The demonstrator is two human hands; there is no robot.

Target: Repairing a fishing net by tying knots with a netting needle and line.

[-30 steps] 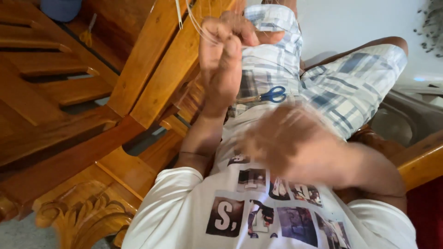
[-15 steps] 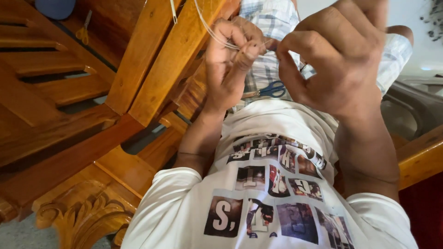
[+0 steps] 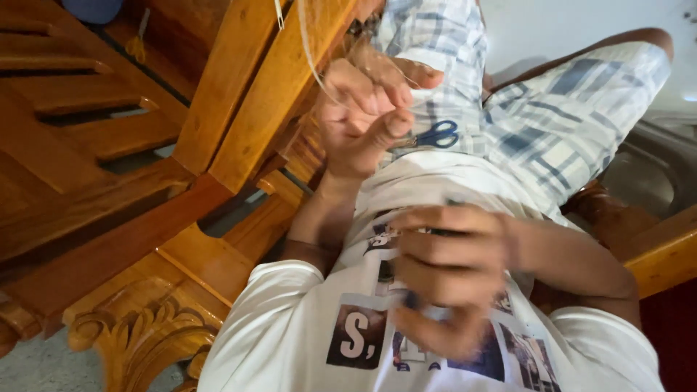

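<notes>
**Seated in a wooden chair, working a thin strand by hand**

The carved wooden chair (image 3: 239, 94) fills the left of the scene, and the person's white printed shirt (image 3: 290, 341) lies near, with plaid shorts (image 3: 552, 123) beyond it. The left hand (image 3: 363, 109) is raised over the lap, its fingers closed tight on a thin pale strand (image 3: 308, 51) that runs up and away to the far edge. The right hand (image 3: 450, 276) hangs blurred over the shirt with its fingers curled; I cannot tell whether it holds anything. Small blue-handled scissors (image 3: 439, 134) lie on the shorts, just right of the left hand. The work looks to be at the holding stage. Any cut would call for the free hand to fetch the scissors while the pinch stays taut.
</notes>
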